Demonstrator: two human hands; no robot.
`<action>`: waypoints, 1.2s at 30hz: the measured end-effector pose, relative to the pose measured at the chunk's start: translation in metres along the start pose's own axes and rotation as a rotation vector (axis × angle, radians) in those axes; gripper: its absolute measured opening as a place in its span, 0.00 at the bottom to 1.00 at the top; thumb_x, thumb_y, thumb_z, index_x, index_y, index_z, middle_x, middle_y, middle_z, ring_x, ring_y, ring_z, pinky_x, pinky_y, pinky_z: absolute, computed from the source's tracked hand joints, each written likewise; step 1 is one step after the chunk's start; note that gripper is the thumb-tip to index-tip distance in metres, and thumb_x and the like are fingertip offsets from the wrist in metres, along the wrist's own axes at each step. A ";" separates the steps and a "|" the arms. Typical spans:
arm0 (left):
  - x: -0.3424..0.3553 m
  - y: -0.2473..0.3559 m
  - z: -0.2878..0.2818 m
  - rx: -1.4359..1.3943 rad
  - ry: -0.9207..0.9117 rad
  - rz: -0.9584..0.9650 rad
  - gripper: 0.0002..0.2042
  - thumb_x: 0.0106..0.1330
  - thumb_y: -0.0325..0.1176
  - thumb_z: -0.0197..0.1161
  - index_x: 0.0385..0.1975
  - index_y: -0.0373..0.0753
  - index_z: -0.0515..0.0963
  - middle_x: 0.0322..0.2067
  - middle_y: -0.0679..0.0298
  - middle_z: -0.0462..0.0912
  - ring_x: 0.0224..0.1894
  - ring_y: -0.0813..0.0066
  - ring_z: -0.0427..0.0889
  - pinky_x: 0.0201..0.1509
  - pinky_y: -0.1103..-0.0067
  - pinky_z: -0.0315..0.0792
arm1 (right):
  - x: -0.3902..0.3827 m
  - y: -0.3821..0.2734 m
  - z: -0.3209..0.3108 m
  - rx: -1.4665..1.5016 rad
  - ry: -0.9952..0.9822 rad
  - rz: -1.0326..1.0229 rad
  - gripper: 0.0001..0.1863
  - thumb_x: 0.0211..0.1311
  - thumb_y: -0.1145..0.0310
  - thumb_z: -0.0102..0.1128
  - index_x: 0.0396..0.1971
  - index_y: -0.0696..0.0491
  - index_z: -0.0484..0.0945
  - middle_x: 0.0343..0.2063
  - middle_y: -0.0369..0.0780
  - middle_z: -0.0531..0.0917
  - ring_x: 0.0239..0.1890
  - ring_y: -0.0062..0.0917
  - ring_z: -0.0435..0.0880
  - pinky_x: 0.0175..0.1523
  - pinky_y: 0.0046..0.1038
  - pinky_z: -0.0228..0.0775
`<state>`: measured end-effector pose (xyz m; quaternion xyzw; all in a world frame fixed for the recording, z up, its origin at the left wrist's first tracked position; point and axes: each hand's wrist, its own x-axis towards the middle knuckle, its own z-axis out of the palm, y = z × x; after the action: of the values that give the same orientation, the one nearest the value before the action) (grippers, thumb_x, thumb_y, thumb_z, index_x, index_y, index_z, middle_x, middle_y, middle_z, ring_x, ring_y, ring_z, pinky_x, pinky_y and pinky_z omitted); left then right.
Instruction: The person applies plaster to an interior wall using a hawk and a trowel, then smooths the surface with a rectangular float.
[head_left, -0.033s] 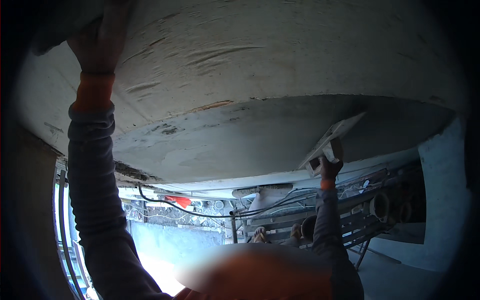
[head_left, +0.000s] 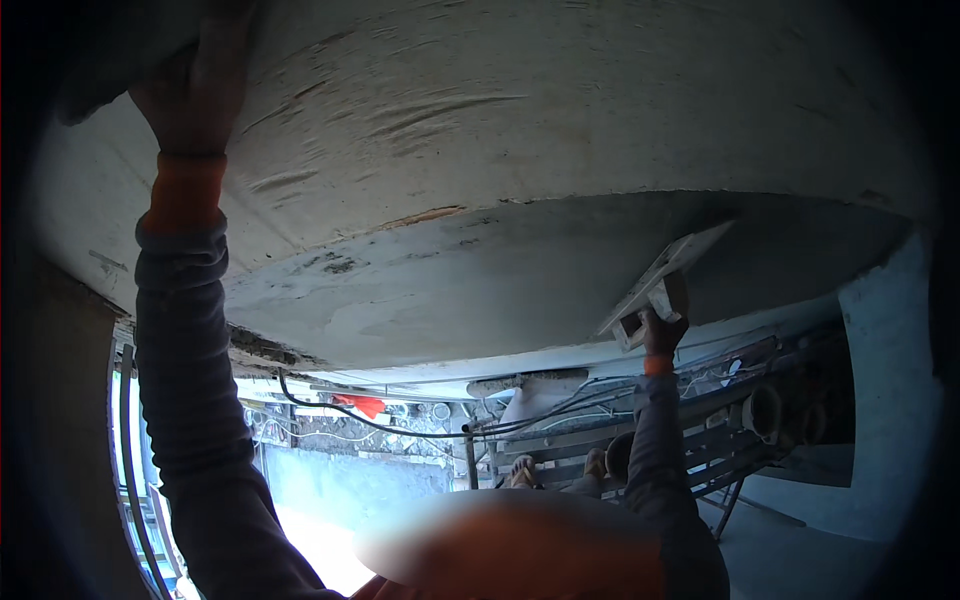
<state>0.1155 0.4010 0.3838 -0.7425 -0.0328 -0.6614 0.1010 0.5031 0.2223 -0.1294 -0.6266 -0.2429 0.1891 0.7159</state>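
My right hand (head_left: 660, 330) is closed round the handle of a plastering float (head_left: 662, 280). The float's long pale blade tilts against a smooth grey band of plaster (head_left: 480, 280), its far end lying in shadow. Upper left, my left hand (head_left: 195, 105) reaches high against the paler, rougher surface (head_left: 560, 120). A dark shape (head_left: 95, 90) lies beside its fingers, which are lost in shadow and past the frame's edge. I cannot make out whether that hand holds the dark shape.
Beneath me are slatted scaffold planks (head_left: 720, 450), with my feet (head_left: 522, 470) on them. Buckets (head_left: 762, 412) stand at the right. A black cable (head_left: 380, 425) sags across the middle, near a metal post (head_left: 470, 460). Bright ground with rubble and a red cloth-like piece (head_left: 362, 405) lies far below.
Hardly anything differs; the view has shifted very slightly. The float stays against the grey plaster in my right hand, and my left arm keeps its raised place.
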 end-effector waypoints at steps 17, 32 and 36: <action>-0.017 -0.012 0.004 -0.102 0.024 -0.069 0.18 0.62 0.28 0.65 0.50 0.29 0.72 0.48 0.59 0.78 0.47 0.73 0.76 0.54 0.79 0.71 | -0.081 -0.039 0.009 -0.257 0.224 -0.306 0.17 0.48 0.66 0.67 0.37 0.57 0.76 0.34 0.44 0.84 0.38 0.33 0.84 0.45 0.31 0.75; 0.015 0.014 0.002 0.124 -0.163 0.029 0.20 0.69 0.34 0.56 0.55 0.24 0.68 0.57 0.53 0.71 0.56 0.66 0.72 0.61 0.72 0.65 | -0.083 -0.088 0.078 -0.200 -0.313 -0.433 0.20 0.42 0.66 0.72 0.36 0.58 0.77 0.29 0.47 0.84 0.33 0.37 0.85 0.39 0.33 0.78; 0.013 0.027 0.019 0.198 -0.198 0.154 0.23 0.69 0.38 0.57 0.54 0.25 0.68 0.59 0.52 0.69 0.57 0.64 0.70 0.63 0.71 0.62 | -0.130 -0.077 0.120 -0.194 -0.388 -0.429 0.16 0.42 0.67 0.71 0.32 0.55 0.77 0.28 0.45 0.82 0.32 0.41 0.83 0.38 0.35 0.76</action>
<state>0.1402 0.3772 0.3919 -0.7909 -0.0506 -0.5686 0.2205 0.3251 0.2335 -0.0556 -0.5785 -0.5189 0.1255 0.6167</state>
